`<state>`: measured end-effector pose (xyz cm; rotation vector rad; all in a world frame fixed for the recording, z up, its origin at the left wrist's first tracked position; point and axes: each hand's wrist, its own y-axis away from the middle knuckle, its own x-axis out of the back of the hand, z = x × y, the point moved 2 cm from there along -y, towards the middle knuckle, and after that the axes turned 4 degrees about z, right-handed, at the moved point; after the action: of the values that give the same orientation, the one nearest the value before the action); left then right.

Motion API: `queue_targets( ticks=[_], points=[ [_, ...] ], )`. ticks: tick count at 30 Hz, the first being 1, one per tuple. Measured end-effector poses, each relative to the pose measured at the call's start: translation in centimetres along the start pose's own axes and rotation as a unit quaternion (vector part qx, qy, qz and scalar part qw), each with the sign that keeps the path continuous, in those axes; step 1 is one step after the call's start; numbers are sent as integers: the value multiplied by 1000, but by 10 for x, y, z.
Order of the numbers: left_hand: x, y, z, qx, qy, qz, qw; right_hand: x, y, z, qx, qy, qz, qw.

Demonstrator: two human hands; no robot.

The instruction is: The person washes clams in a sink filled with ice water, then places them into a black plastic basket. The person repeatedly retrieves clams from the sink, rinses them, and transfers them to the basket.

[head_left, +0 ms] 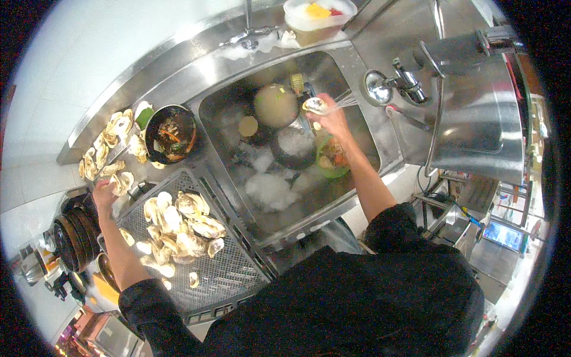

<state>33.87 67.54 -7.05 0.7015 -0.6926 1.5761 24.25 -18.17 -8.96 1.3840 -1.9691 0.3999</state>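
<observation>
My right hand [331, 117] holds an oyster shell [315, 105] over the sink, its pale inner side facing up, in a fan of spraying water [350, 98]. To the far left, my left hand [104, 194] is at an oyster shell [121, 183] by the edge of the counter pile; whether the fingers grip it is unclear. More oyster shells [117, 126] lie on the steel counter. A heap of oyster shells [178, 225] rests on a grey plastic dish rack [223, 272] between my arms.
The steel sink [263, 223] holds cloudy, foamy water, bowls, a green-rimmed container [332, 172] and a yellow brush [296, 83]. A dark bowl of food scraps [171, 134] stands left of it. Behind are a faucet [250, 38] and a sudsy plastic tub [319, 22]. Dark stacked pans [76, 238] stand left.
</observation>
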Motion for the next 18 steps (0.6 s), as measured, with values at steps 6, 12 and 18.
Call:
queue_targets(
  ticks=[6,12,18],
  points=[
    [12,33,145,209,141,96,963,9,5,-4,-25,-239,-49,970],
    [-46,90,355,101,174,51,978,6,-7,18,-213,-543,-164,795],
    [-292,134,495,155,367,-126,908,-8,-41,3,-242,-826,-285,421]
  ],
)
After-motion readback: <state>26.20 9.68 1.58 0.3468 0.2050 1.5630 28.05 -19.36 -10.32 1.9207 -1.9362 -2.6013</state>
